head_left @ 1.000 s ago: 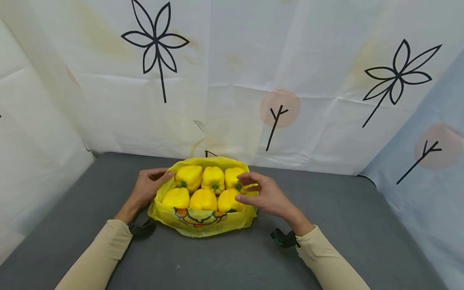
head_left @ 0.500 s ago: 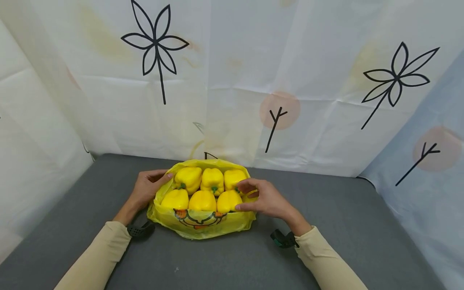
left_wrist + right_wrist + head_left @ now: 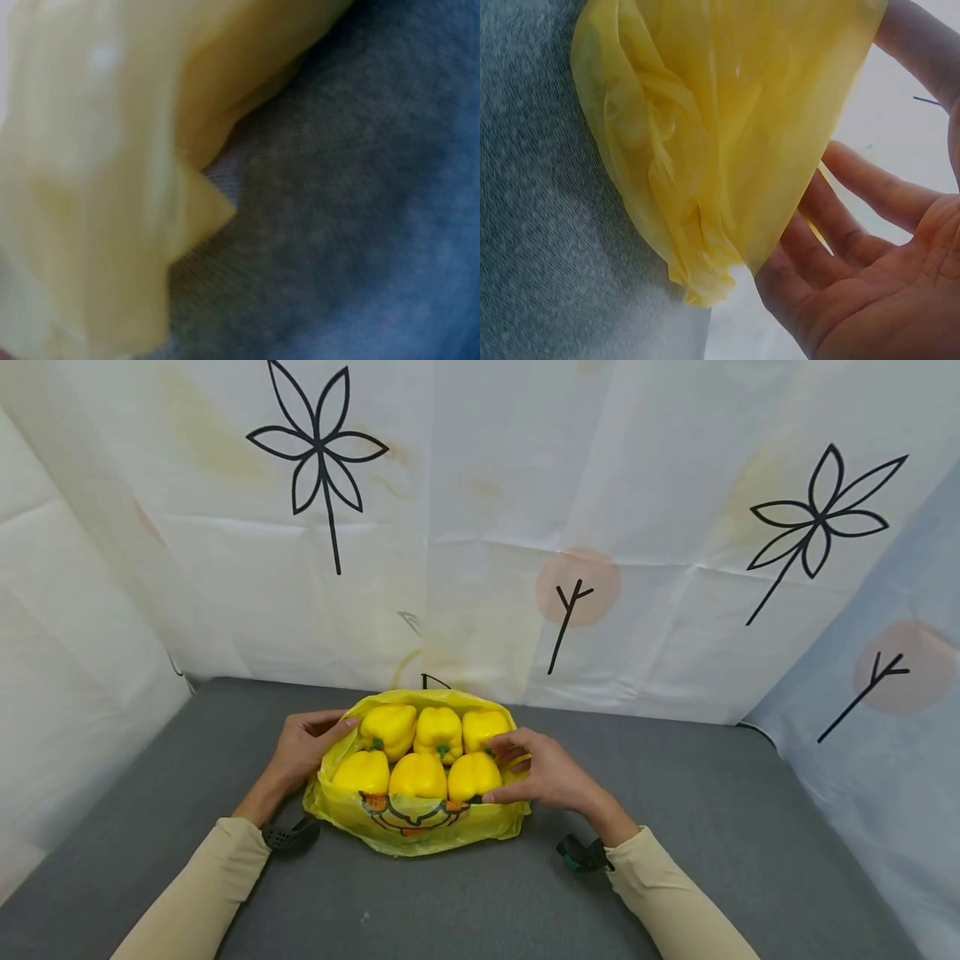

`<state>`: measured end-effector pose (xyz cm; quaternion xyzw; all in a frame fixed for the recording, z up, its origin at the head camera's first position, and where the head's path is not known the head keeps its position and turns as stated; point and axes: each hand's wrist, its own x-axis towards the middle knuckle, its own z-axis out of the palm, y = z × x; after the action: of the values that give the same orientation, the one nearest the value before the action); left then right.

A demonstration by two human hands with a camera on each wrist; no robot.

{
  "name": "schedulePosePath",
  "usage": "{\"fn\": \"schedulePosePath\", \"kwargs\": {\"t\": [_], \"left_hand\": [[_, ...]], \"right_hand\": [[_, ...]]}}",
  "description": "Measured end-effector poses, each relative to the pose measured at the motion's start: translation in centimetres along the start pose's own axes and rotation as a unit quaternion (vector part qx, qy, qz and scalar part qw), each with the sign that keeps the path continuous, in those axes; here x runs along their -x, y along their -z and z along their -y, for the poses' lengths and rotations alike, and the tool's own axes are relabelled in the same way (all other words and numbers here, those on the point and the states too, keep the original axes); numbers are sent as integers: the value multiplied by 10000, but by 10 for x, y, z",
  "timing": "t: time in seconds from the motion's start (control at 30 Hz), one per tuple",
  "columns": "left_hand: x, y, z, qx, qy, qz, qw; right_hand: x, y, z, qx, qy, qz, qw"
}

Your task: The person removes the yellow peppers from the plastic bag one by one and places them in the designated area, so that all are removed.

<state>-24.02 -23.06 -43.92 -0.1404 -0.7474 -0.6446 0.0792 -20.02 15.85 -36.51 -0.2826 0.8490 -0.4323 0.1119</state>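
Note:
A yellow plastic bag [image 3: 420, 828] with a printed cartoon design lies with its mouth open toward me. Inside it, several yellow bell peppers [image 3: 417, 775] sit in two rows. My left hand [image 3: 300, 752] holds the bag's left rim, its thumb over the edge and most fingers hidden behind. My right hand [image 3: 551, 772] reaches over the right rim, with fingers spread and slightly bent around the front-right pepper [image 3: 474, 777]; whether it touches the pepper is unclear. In the right wrist view, the bag's side [image 3: 727, 135] partly covers the fingers [image 3: 877, 184]. The left wrist view shows only bag plastic [image 3: 90, 180] and tabletop.
A grey cloth-covered table [image 3: 420, 910] bears the bag near its back edge. White printed curtains [image 3: 480, 485] hang behind and at both sides. Dark camera straps sit on both wrists.
My right hand has lowered slightly, its thumb moving down to the front-right pepper's lower edge. The left hand and the bag stay nearly still.

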Motion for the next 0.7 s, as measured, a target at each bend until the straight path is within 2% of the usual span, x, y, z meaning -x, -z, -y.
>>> {"fn": "schedulePosePath", "kwargs": {"t": [0.2, 0.33, 0.7], "left_hand": [[0, 1, 0, -15, 16, 11, 10000], [-1, 2, 1, -4, 7, 52, 10000], [0, 2, 1, -15, 26, 54, 10000]], "right_hand": [[-1, -6, 1, 256, -44, -52, 9996], [-1, -8, 1, 405, -147, 93, 9990], [-5, -13, -2, 401, -244, 348, 9983]]}}
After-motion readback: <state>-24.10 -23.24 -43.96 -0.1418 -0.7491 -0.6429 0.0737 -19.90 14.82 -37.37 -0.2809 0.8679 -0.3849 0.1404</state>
